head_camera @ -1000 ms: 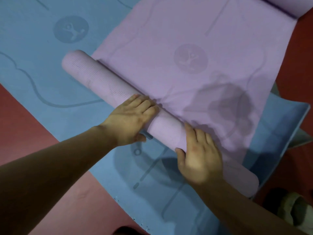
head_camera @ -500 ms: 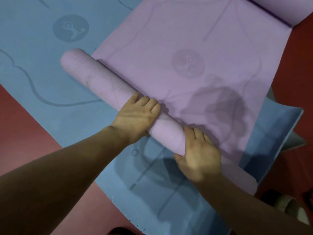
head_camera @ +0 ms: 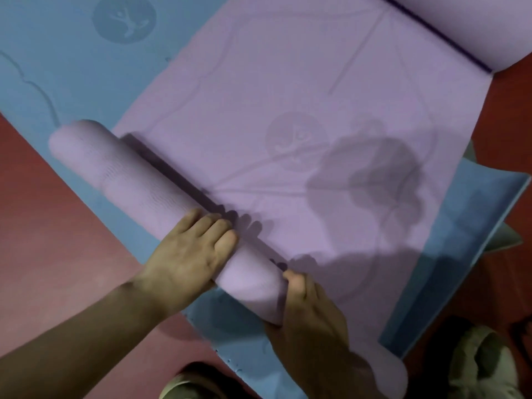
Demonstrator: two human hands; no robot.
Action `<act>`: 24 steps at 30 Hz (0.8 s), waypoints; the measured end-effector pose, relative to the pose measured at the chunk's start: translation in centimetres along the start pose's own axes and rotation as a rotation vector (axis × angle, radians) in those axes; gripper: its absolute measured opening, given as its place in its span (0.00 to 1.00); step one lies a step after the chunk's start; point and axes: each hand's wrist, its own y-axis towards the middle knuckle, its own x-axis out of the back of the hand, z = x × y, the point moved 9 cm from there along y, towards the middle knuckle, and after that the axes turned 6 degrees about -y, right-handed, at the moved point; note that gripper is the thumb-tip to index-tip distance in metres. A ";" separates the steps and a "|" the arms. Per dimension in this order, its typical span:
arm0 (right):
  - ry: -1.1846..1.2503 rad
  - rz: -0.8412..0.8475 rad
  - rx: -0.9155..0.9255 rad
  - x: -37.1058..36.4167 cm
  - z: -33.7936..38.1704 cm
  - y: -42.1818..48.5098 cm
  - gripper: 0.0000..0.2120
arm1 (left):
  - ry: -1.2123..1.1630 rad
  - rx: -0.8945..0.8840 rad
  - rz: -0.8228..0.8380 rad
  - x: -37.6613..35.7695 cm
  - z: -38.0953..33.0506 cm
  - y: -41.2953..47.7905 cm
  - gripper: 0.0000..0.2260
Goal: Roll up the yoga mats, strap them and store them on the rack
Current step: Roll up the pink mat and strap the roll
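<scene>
Lilac foam fills most of the view: the lilac mat (head_camera: 288, 82) lies spread over a blue mat (head_camera: 57, 67), both of them on a red floor (head_camera: 57, 240). The near end of the lilac mat is wound into a thick roll (head_camera: 129, 174) that runs slantwise from the upper left down toward the lower right, resting on the blue mat with its unrolled length stretching away beyond it.

Both hands are on the roll. The left hand (head_camera: 190, 251) sits about midway along it, fingers bent over the top so that the tips dip down the far side; its thumb is hidden. The right hand (head_camera: 305, 309) holds it nearer the lower end, fingers curled over the crest and the thumb tucked against the near side.

At the far end, top right, the lilac mat curls up into a second, loose roll (head_camera: 475, 27). A round emblem (head_camera: 296, 139) is printed on the flat lilac surface, and another emblem (head_camera: 123, 20) on the blue mat at the top left. The blue mat's right corner (head_camera: 489, 191) lifts off the floor. A pale shoe (head_camera: 483, 367) shows at the bottom right.
</scene>
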 end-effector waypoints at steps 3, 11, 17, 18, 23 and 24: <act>0.037 -0.017 0.075 0.0 -0.4 0.1 0.24 | -0.024 0.020 -0.029 0.4 1.0 -0.1 0.33; -0.012 0.253 0.055 0.1 -1.1 2.4 0.40 | -0.057 -0.060 0.047 1.6 0.8 2.2 0.41; 0.026 0.258 0.033 0.5 -1.6 2.8 0.33 | -0.106 -0.069 -0.001 2.1 0.8 2.2 0.32; 0.009 0.249 0.031 0.6 -1.8 3.0 0.33 | -0.097 -0.060 -0.001 2.1 0.9 2.5 0.32; -0.075 0.191 0.018 1.1 -1.9 3.3 0.35 | -0.069 -0.004 0.059 1.9 1.5 4.0 0.31; -0.082 0.184 0.026 1.1 -1.8 3.3 0.36 | -0.061 -0.007 0.088 1.8 1.5 4.3 0.31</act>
